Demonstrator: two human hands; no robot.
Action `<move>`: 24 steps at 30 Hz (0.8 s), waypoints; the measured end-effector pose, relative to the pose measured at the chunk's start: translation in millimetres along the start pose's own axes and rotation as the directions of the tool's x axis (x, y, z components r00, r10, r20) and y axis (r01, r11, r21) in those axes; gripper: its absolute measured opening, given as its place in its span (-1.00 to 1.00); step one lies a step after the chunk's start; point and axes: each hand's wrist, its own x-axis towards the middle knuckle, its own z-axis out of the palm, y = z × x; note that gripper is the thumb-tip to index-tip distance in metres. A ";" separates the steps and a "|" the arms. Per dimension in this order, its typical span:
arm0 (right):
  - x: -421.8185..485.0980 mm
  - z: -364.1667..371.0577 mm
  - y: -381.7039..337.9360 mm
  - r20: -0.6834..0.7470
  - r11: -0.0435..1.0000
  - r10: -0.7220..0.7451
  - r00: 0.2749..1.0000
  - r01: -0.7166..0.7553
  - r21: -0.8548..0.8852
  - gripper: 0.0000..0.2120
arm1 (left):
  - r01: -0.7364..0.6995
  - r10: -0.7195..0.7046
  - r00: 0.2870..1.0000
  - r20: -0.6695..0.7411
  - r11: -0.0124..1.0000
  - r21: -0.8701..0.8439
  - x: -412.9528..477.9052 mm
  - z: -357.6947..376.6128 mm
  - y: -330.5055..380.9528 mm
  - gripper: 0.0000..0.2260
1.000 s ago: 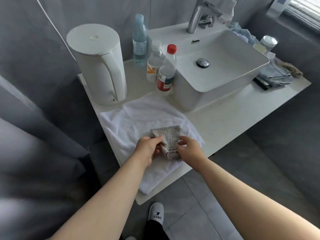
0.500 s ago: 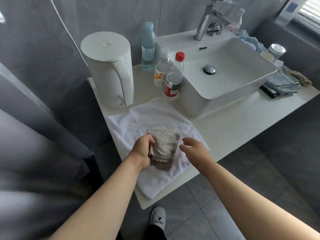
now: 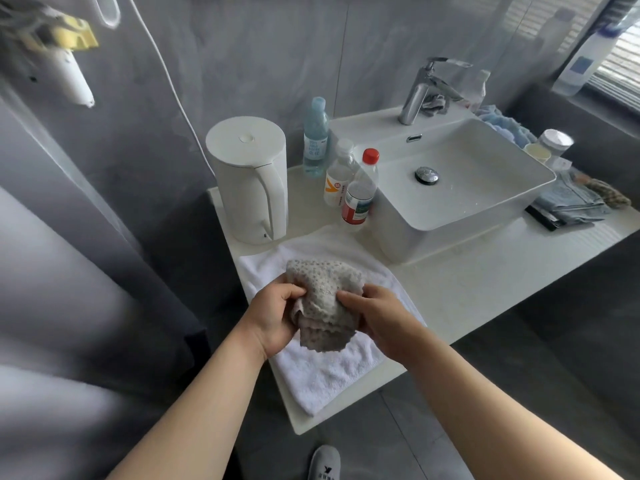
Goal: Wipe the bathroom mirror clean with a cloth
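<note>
Since half a second ago the right hand (image 3: 382, 317) has closed back onto the speckled grey-beige cloth (image 3: 325, 306), which now sits bunched and lifted between both hands. The left hand (image 3: 277, 317) grips it at nine o'clock, the right pinches it at three o'clock. Beneath lies a white terry towel (image 3: 332, 372) on the pale desk (image 3: 467, 282). At twelve o'clock stand a white cylindrical kettle (image 3: 247, 178), three plastic bottles, then a white rectangular basin (image 3: 457, 181).

White countertop (image 3: 485, 292) carries towel (image 3: 332, 368), kettle (image 3: 247, 178), bottles (image 3: 358, 194), basin (image 3: 460, 181)
</note>
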 end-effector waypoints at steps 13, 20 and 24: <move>-12.5 19.1 -44.9 -0.063 0.990 -0.112 0.992 0.117 0.082 -0.80 | -0.146 0.144 0.987 0.073 0.989 0.018 -23.2 2.5 32.8 -0.72; -23.7 19.1 -74.2 -0.033 0.954 -0.242 0.970 0.244 0.174 -0.79 | -0.274 0.272 0.958 0.093 0.962 0.004 -38.3 12.7 61.6 -0.72; -25.7 18.6 -90.2 -0.051 0.940 -0.334 0.941 0.336 0.059 -0.70 | -0.296 0.296 0.954 0.048 0.955 -0.011 -47.6 21.6 76.3 -0.73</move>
